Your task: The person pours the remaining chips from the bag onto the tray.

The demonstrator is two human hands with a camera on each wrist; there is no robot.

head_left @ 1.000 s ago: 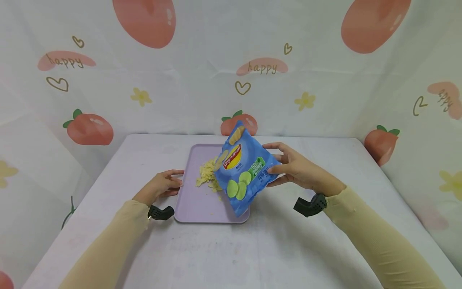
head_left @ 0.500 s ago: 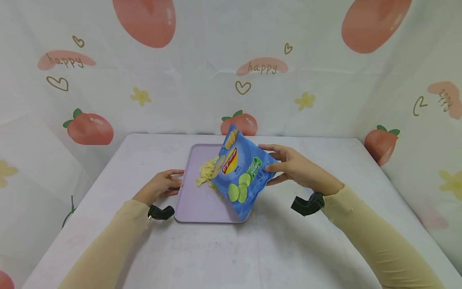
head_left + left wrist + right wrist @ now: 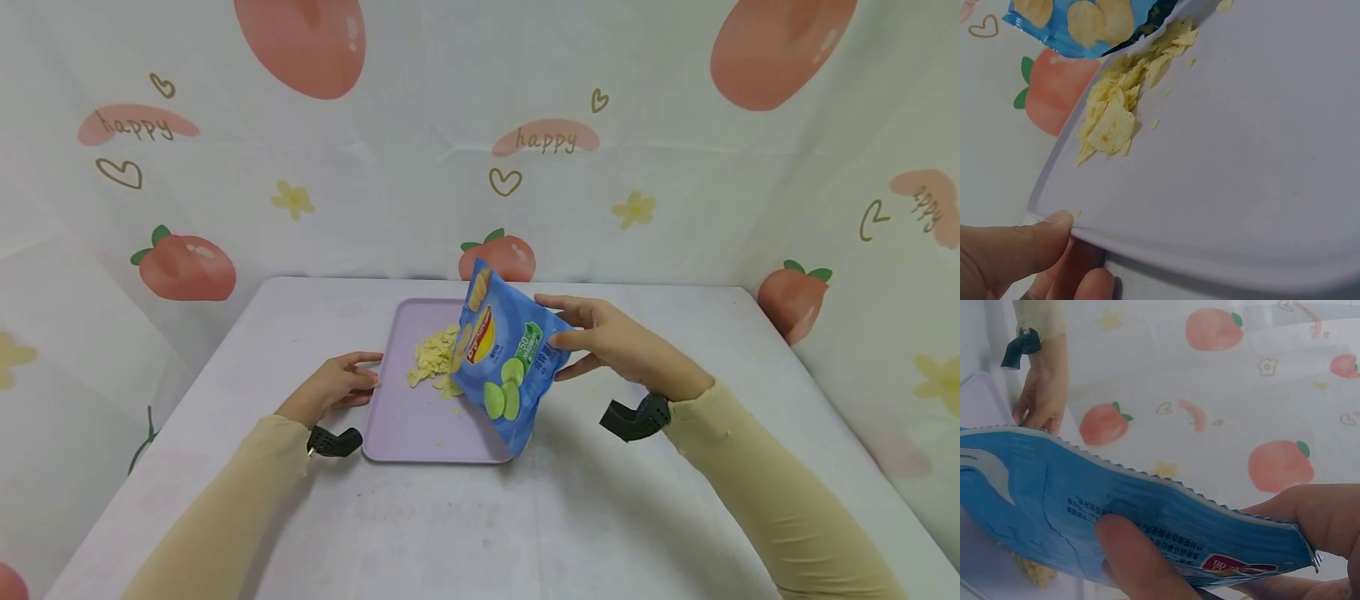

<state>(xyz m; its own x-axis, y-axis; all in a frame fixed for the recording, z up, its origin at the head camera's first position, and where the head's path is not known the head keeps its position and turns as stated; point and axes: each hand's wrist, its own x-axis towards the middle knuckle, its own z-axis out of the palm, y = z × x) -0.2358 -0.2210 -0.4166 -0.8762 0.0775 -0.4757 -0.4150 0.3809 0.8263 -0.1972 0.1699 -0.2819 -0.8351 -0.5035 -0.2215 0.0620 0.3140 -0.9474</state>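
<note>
Thumb on top and fingers beneath, my left hand pinches the left rim of a lilac tray; the left wrist view shows the grip near one corner. A heap of broken potato chips lies on the tray, with crumbs scattered about. My right hand holds a blue chip bag by its right end, tilted above the tray's right side. In the left wrist view the torn mouth of the bag hangs close over the chips. How much is inside the bag is hidden.
The tray lies on a white table that meets a white backdrop printed with fruit, hearts and words. A thin dark green cord hangs at the left table edge. Black camera mounts sit on both wrists.
The bag has turned a little: its top corner has shifted left and its lower corner right. My right hand has drawn slightly left with it. My left hand and the tray stay in place.
</note>
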